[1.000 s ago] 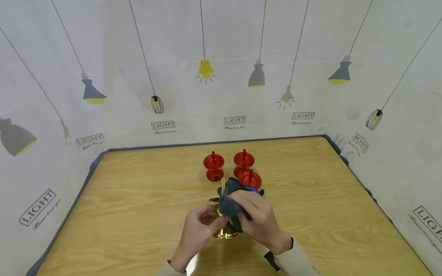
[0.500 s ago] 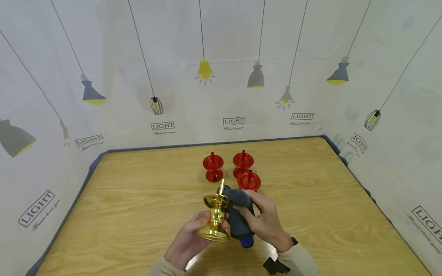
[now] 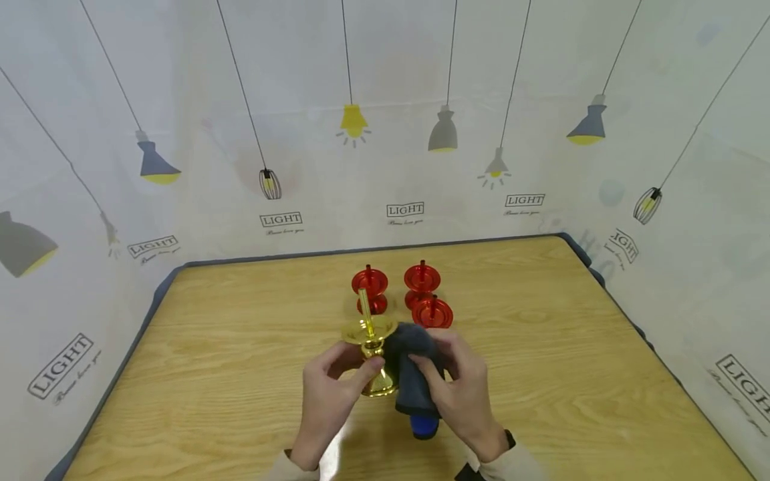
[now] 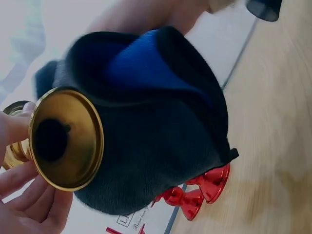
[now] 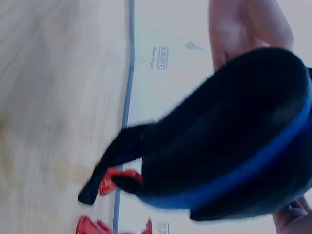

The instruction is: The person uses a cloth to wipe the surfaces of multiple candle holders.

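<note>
My left hand (image 3: 327, 391) grips a shiny gold candlestick (image 3: 381, 382) by its stem, off the table. Its dish and upright pin face up and lean slightly left in the head view. In the left wrist view the hollow underside of the candlestick's base (image 4: 83, 165) shows. My right hand (image 3: 466, 397) pinches a folded dark grey cloth (image 3: 415, 374) with a blue inner side, against the candlestick's right side. Part of the cloth hangs down. In the right wrist view the cloth (image 5: 219, 136) covers most of the candlestick and the fingers.
Several paces of wooden tabletop (image 3: 228, 374) surround the hands. Beyond them stand three red candlesticks, one at left (image 3: 377, 284), one behind at right (image 3: 422, 279) and one nearer (image 3: 432, 312). A white backdrop (image 3: 325, 167) printed with lamps encloses the table.
The cloth has come off the candlestick's dish to its right side and hangs lower. The left hand has tilted the candlestick and then raised it, turning its dish toward the head camera.
</note>
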`<action>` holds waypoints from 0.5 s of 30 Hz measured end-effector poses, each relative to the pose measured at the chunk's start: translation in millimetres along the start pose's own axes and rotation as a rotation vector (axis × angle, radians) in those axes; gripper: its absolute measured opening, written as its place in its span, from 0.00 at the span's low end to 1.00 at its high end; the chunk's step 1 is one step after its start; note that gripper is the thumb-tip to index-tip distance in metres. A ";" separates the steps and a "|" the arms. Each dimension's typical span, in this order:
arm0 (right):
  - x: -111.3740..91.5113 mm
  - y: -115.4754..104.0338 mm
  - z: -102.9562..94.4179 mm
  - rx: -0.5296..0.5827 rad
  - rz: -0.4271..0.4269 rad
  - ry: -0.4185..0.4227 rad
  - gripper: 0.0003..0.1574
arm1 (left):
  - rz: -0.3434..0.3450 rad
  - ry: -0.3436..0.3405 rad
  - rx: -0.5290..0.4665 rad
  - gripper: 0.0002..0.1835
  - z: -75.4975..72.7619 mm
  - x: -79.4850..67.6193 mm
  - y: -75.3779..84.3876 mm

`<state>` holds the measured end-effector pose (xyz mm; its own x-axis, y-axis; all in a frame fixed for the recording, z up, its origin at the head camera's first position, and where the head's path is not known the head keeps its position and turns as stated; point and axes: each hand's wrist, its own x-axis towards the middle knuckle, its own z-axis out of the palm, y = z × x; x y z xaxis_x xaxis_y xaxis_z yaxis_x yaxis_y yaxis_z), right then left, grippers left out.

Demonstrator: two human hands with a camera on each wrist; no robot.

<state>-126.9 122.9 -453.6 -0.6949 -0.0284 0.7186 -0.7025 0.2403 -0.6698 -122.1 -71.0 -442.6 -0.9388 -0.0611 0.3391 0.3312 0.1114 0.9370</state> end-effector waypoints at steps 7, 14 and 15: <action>-9.3 -1.9 12.6 0.002 -0.102 -0.050 0.26 | 0.032 0.090 0.079 0.17 8.3 -4.8 -2.6; -11.3 -0.3 13.6 0.031 -0.021 -0.021 0.22 | -0.020 -0.041 -0.046 0.12 -0.8 -8.1 -9.0; -10.9 -0.1 12.9 0.052 -0.008 -0.027 0.22 | -0.013 -0.070 -0.072 0.12 -3.4 -8.2 -10.0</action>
<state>-121.2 110.7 -463.7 -0.6925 -0.0568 0.7192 -0.7148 0.1893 -0.6732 -117.4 -75.0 -454.5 -0.9464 0.0077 0.3230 0.3230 0.0398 0.9456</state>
